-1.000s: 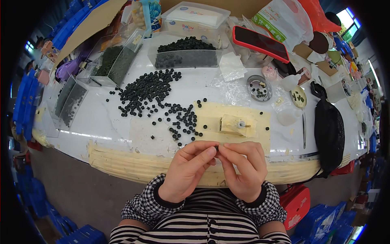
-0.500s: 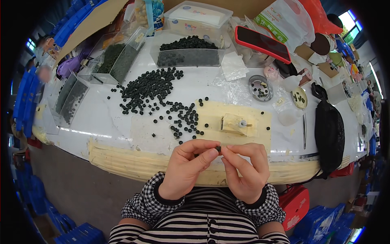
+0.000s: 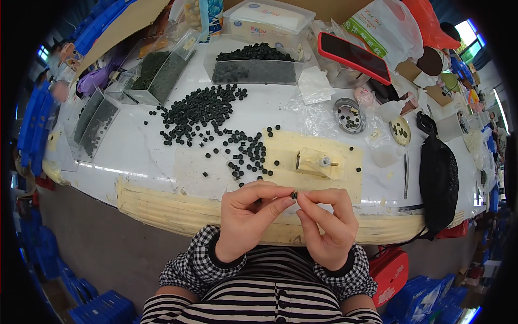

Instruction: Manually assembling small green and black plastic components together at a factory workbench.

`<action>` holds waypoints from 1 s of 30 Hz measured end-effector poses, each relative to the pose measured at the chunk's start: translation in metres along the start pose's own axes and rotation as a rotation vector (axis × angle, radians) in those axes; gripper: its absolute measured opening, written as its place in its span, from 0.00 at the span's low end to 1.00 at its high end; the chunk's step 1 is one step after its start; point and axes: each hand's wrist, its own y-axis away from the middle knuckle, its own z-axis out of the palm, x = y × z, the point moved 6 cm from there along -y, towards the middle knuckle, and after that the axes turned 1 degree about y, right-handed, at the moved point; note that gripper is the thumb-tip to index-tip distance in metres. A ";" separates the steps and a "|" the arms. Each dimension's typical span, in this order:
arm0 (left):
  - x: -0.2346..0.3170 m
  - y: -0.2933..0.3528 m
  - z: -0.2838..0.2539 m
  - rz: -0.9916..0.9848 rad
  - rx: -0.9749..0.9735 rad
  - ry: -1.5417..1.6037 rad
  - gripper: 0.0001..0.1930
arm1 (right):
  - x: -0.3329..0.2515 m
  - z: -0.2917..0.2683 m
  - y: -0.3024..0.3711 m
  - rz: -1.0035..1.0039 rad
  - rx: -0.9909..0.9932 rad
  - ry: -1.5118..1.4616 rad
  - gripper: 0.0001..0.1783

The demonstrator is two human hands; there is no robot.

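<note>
Between my two hands, just over the near edge of the table, sits one small black round part (image 3: pixel 294 195). My left hand (image 3: pixel 251 213) pinches it between thumb and forefinger from the left. The fingertips of my right hand (image 3: pixel 329 218) close on its other side. Fingers hide most of the part. Beyond my hands lies a heap of the same small black grooved parts (image 3: pixel 202 110), with several scattered toward me. A small taped block with a metal pin (image 3: pixel 319 163) stands on a yellow taped patch (image 3: pixel 280 141) of the table.
A clear bin of black parts (image 3: pixel 256 71) stands at the back, with more clear bins (image 3: pixel 156 81) to its left. A red-cased phone (image 3: pixel 353 56), a round tin (image 3: pixel 348 115), tweezers (image 3: pixel 406 175) and a black mesh pouch (image 3: pixel 438 183) lie to the right.
The small black part has turned slightly between my fingertips. Both hands stay nearly in place; the whole view has shifted a little.
</note>
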 end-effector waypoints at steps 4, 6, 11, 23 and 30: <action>0.005 -0.001 0.000 0.069 -0.025 -0.061 0.09 | 0.002 0.001 0.002 0.045 -0.009 -0.059 0.18; 0.005 -0.001 0.000 0.079 -0.042 -0.075 0.09 | 0.004 0.001 0.003 0.065 -0.013 -0.092 0.18; 0.004 -0.002 0.000 0.090 -0.069 -0.091 0.10 | 0.005 0.002 0.003 0.057 -0.034 -0.112 0.18; -0.001 -0.002 0.000 0.048 -0.065 -0.034 0.10 | 0.003 -0.003 0.001 0.013 -0.035 -0.039 0.18; -0.001 -0.002 -0.001 0.076 -0.068 -0.106 0.10 | 0.005 -0.003 0.003 0.035 -0.037 -0.058 0.18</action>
